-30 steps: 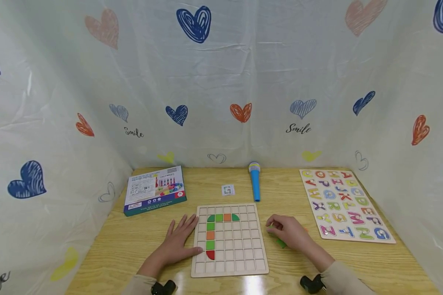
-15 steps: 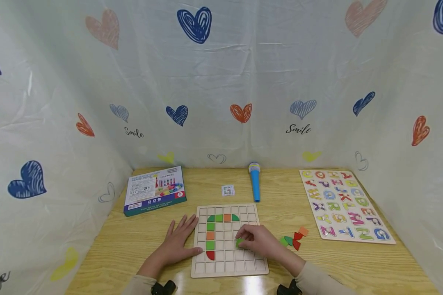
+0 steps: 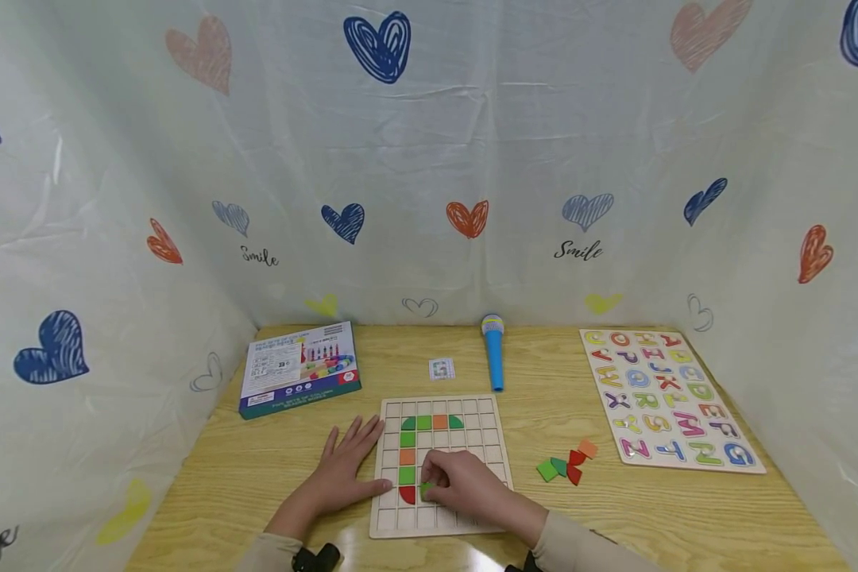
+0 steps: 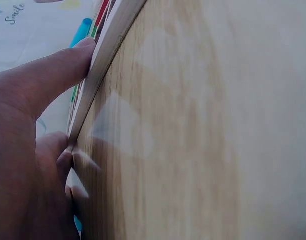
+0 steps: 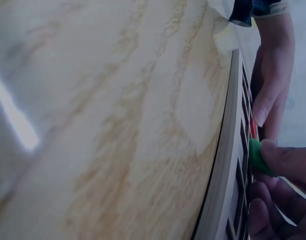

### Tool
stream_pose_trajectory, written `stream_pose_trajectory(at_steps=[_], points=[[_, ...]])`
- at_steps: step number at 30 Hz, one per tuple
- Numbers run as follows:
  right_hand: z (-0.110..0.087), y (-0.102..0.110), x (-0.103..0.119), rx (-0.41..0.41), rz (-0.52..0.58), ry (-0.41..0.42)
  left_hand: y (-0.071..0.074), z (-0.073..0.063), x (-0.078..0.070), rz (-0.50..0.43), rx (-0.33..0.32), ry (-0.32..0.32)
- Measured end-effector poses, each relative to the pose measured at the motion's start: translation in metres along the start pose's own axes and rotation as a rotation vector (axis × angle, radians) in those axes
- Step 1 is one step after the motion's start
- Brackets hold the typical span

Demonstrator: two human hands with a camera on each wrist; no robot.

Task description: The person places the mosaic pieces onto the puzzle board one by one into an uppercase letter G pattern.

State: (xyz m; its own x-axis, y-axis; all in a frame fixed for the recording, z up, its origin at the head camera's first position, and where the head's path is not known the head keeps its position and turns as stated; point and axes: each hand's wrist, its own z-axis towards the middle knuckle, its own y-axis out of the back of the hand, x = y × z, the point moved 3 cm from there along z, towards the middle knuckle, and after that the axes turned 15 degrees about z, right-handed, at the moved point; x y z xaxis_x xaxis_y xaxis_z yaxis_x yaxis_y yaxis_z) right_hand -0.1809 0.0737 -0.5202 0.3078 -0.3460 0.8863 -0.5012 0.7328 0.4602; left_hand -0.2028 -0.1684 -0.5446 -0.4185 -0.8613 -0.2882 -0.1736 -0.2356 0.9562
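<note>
A wooden grid board [image 3: 466, 520] lies on the table with green, orange and red tiles set in an upside-down L. My right hand [image 3: 465, 486] pinches a green tile [image 5: 258, 156] between thumb and fingers, over the cell just right of the red quarter-round tile [image 3: 407, 495]. With fingers spread, my left hand [image 3: 346, 469] rests at the board's left edge, thumb on the rim. In the left wrist view the thumb [image 4: 67, 70] touches the board's side. The held tile's full shape is hidden by the fingers.
Loose tiles [image 3: 559, 466] in green, red and orange lie right of the board. An alphabet board [image 3: 643, 397] sits at the far right. Behind stand a blue toy microphone [image 3: 496, 357], a small printed card [image 3: 442, 369] and a flat box [image 3: 300, 369].
My right hand has moved left from the loose tiles onto the board, carrying a green tile. The loose tiles are now uncovered. My left hand has stayed in place.
</note>
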Motion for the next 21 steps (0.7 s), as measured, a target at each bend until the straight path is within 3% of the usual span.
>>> stream_pose_trajectory(at_steps=[5, 11, 15, 21], points=[[0.0006, -0.0021, 0.0045, -0.016, -0.106, 0.012, 0.0014, -0.0014, -0.0014, -0.033, -0.045, -0.026], [0.0000, -0.0027, 0.0008, 0.007, -0.216, 0.057, 0.0024, -0.0013, -0.0020, -0.008, -0.016, -0.013], [-0.0009, -0.0033, 0.0011, 0.024, -0.235, 0.091, 0.0019, 0.0004, -0.0013, 0.013, 0.029, 0.010], [-0.0005, -0.0061, 0.0014, 0.017, -0.267, 0.129, 0.0009, 0.0013, -0.0009, 0.015, 0.035, 0.008]])
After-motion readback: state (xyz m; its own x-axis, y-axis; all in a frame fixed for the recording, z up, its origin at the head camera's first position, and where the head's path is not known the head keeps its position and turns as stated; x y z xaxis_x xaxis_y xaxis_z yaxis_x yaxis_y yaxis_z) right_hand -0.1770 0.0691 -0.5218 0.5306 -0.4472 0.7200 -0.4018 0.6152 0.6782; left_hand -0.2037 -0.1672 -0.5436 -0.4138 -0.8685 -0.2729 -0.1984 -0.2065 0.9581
